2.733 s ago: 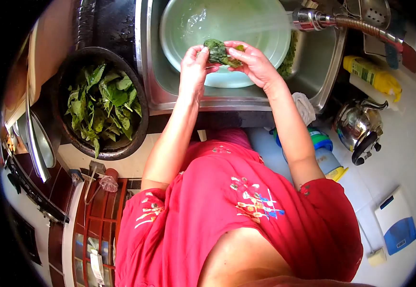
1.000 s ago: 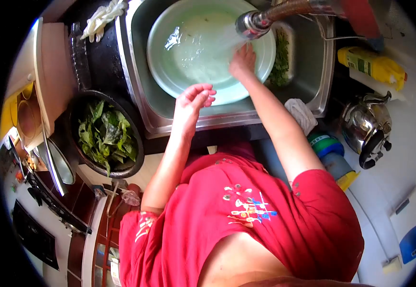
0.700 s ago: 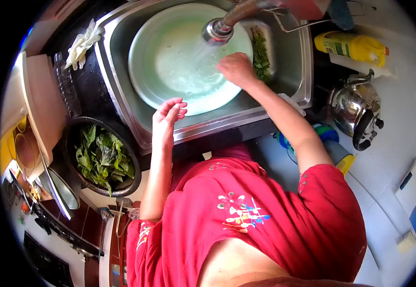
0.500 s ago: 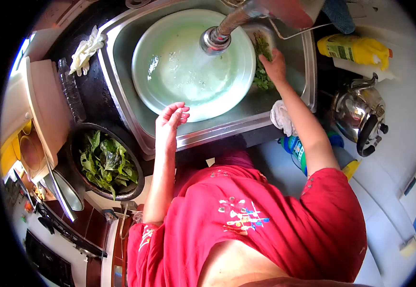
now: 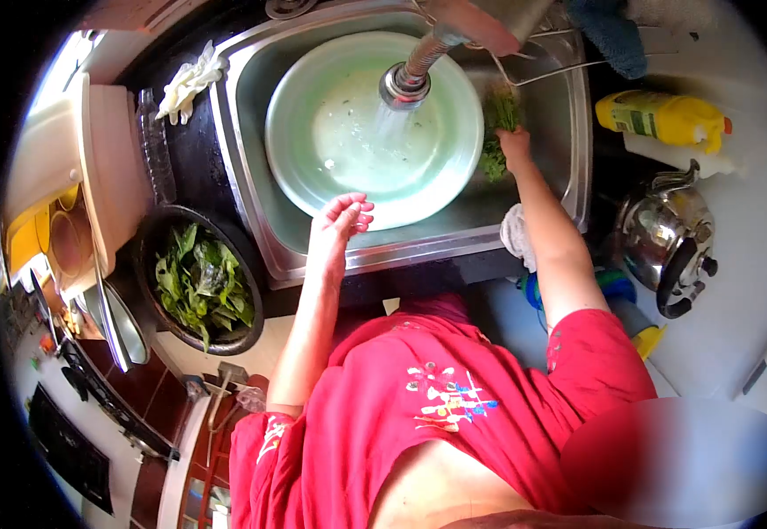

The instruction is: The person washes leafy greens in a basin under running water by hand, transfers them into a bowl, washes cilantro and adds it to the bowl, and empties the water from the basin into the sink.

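Observation:
My right hand (image 5: 514, 148) is closed around a bunch of leafy green herbs (image 5: 503, 110) in the sink, just right of a large pale green basin (image 5: 291, 176). Leaves stick out above and below my fingers. My left hand (image 5: 344, 216) is at the basin's near rim, fingers loosely curled and slightly apart, with nothing in them. Water runs from the faucet (image 5: 405, 85) into the basin, which holds water with small bits floating. Whether my left hand touches the rim I cannot tell.
The metal sink (image 5: 247, 189) surrounds the basin. A dark bowl of green leaves (image 5: 205, 286) stands at left, below a white glove (image 5: 191, 84). On the right are a yellow bottle (image 5: 661, 117) and a steel kettle (image 5: 665, 234). A white cloth (image 5: 515, 236) lies at the sink's front edge.
My right hand has closed on the herbs, which now lie bunched along the basin's side. My left hand has barely moved relative to the basin. The whole view has shifted slightly.

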{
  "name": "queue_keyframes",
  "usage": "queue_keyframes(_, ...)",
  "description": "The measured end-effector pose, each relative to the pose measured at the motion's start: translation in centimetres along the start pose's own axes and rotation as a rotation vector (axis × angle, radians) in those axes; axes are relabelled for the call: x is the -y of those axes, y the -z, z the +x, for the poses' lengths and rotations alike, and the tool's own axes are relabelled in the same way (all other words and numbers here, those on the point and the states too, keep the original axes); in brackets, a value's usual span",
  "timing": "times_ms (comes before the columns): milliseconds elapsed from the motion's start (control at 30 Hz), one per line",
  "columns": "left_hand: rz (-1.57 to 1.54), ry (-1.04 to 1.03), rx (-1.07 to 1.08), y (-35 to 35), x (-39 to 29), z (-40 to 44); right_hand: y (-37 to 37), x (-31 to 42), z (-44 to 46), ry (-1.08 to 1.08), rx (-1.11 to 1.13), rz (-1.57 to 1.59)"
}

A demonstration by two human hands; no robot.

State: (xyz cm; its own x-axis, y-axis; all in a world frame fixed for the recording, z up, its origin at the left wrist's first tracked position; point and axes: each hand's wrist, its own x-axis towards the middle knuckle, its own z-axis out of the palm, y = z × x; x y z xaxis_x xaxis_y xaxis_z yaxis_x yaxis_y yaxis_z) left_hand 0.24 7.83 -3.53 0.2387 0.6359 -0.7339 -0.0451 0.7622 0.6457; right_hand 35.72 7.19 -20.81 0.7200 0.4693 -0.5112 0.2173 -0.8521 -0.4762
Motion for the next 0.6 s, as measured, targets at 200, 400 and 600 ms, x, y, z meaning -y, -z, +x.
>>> queue_keyframes(200, -0.125, -0.013, 0.039, -1.8, 0.1, 0.6, 9.8, 6.7, -6.9, -0.095, 0.633, 0.745)
queue_keyframes(400, -0.313, 0.043, 0.021, -2.0, 3.4, 4.5, 4.7, 9.6, -13.6, -0.13, 1.018, 0.727)
queue_keyframes(600, -0.252, 0.154, -0.317, 2.2, 7.8, 11.4, -12.7, 6.1, -12.3, 0.118, 0.514, 0.17)
